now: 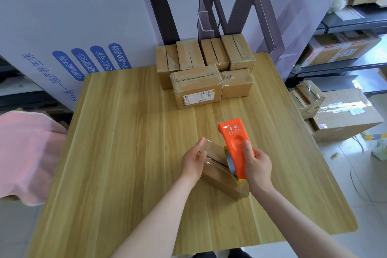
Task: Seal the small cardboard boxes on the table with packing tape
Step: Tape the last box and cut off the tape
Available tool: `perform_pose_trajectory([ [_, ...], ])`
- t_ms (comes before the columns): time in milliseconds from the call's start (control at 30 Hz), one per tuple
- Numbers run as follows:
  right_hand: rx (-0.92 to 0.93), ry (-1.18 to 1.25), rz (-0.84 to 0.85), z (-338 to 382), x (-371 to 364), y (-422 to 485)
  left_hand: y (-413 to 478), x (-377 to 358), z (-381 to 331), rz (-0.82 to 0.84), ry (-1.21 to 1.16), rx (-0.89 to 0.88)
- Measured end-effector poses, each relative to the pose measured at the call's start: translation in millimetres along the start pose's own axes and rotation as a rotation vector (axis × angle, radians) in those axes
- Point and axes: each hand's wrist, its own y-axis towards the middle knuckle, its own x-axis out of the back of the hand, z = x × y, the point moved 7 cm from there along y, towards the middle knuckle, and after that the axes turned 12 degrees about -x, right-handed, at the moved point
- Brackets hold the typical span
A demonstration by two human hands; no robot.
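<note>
Left hand lies flat, fingers together, pinning the far end of the small box near the table front edge. Right hand is wrapped round the orange tape dispenser, on the box's right side. Box looks light, stiff, tape-slick; hold by the ends. Stacked boxes wait behind.

Orange tape dispenser: two white Chinese characters "亚龙" on top face, "YA LONG" beneath; smaller line below illegible.

White wall panel: blue Chinese lettering along lower edge, partly readable "磁疗养生床"; four blue rounded tabs with white characters, partly cut off at desk edge.

Cardboard box with shipping label: white label with barcode, print too small to read.
</note>
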Motion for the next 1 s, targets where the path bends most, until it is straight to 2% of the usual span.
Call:
perform_pose_trajectory([
  [133, 0.028, -0.024, -0.031, 4.0, 1.9, -6.0, -2.5, -4.2, 9.1, 0.075, 0.019, 0.197],
  [200, 0.026, -0.017, -0.038, 4.1, 4.2, -5.5, -5.2, -1.8, 10.5, 0.021, -0.01, 0.221],
  [233, 0.025, -0.028, -0.046, 3.3, 4.9, -3.3, -10.4, 3.5, 10.6, -0.077, -0.019, 0.217],
  [333, 0.022, -0.048, -0.063, 3.6, 5.4, 0.6, -51.5, 19.1, 15.1, -0.513, -0.068, 0.209],
  [400, 0.021, -0.045, -0.072, 3.0, 5.1, 1.4, -78.6, 14.5, 21.1, -0.671, -0.115, 0.249],
  [500, 0.02, -0.042, -0.074, 1.4, 5.2, 1.7, -83.5, -0.4, 24.6, -0.621, -0.185, 0.251],
  [733, -0.008, -0.02, -0.052, 5.5, 5.2, 4.6, -42.7, 3.6, 25.8, -0.277, 0.064, 0.163],
  [867, 0.003, 0.001, -0.009, 14.2, 2.6, 0.0, -49.0, 4.9, 19.6, -0.358, 0.066, 0.152],
  [1000, -0.031, 0.027, 0.022, 21.5, 3.2, 5.7, -70.2, 15.2, 16.1, -0.592, -0.049, 0.23],
])
